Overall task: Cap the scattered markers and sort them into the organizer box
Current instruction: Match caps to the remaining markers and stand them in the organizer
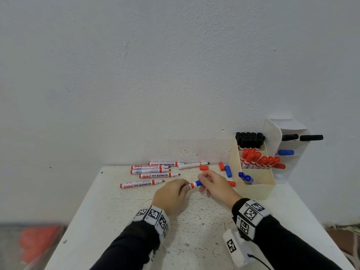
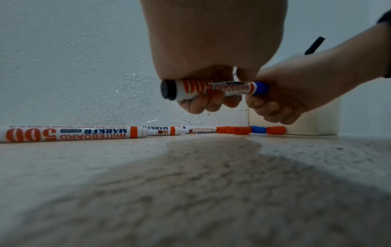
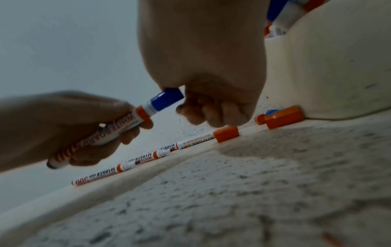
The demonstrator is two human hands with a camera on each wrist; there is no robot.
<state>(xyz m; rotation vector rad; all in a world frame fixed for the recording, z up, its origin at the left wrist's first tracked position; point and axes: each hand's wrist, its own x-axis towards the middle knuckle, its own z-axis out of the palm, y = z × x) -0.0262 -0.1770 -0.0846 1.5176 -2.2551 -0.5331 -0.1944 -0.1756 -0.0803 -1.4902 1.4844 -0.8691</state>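
My left hand [image 1: 172, 193] grips the white barrel of a whiteboard marker [image 2: 211, 89] just above the table. My right hand [image 1: 215, 184] pinches the blue cap [image 1: 198, 183] seated on that marker's tip [image 3: 167, 99]. Several uncapped red-banded markers [image 1: 153, 170] lie in a loose row at the table's back left. Loose red caps [image 1: 204, 168] and one blue cap [image 1: 228, 171] lie behind my right hand. The cream organizer box [image 1: 253, 189] stands at the right, with black, red and blue capped markers in separate compartments.
A white shelf unit [image 1: 288, 145] with black and blue markers stands behind the organizer against the wall. The speckled white table [image 1: 194, 230] ends near the left at a sloping edge. Something red [image 1: 39, 242] lies blurred on the floor at lower left.
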